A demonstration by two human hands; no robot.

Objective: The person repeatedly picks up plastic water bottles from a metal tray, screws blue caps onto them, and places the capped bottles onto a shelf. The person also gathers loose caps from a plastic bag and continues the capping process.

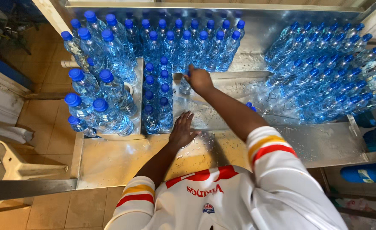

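Right hand [199, 79] grip clenched on bottle [184, 86] below it; left hand [182, 131] flat, released.

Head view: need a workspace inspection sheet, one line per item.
Surface: wet metal bench, drops and reflections over it.
Job's things: small capped bottle upright on the bench, under the right hand.
Clutter: rows of blue-capped water bottles standing at the back and left; a pile of bottles lying on their sides at the right.
Grips: right hand closed around the small bottle's top; left hand flat on the bench, fingers spread, holding nothing.
Cables: nothing seen.
Surroundings: tiled floor at the left, a pale plastic chair beside the bench, a large blue bottle on its side below the bench.
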